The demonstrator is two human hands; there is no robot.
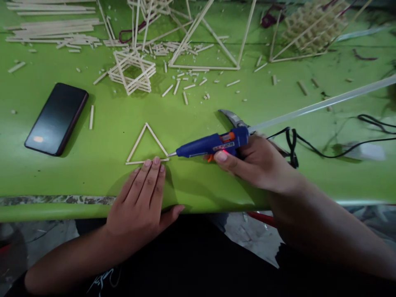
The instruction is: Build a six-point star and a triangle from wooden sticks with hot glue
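Observation:
Three thin wooden sticks form a small triangle [136, 143] lying flat on the green table [102, 177]. My left hand [140, 198] lies flat with its fingers stretched out, fingertips pressing on the triangle's bottom stick. My right hand [260, 161] is wrapped round a blue glue gun [201, 145] with an orange trigger. The gun's metal nozzle meets the triangle's lower right corner. A long translucent glue stick [324, 102] sticks out of the gun's back. Behind the gun lies a grey curved tool blade [230, 117], its handle mostly hidden.
A black phone [57, 119] lies at the left beside a short stick piece [91, 117]. Farther back are a star-shaped stick frame [133, 76], larger triangular frames [204, 67], stacked sticks [58, 27] and scattered offcuts. A black cord [321, 154] and white adapter [365, 151] lie at right.

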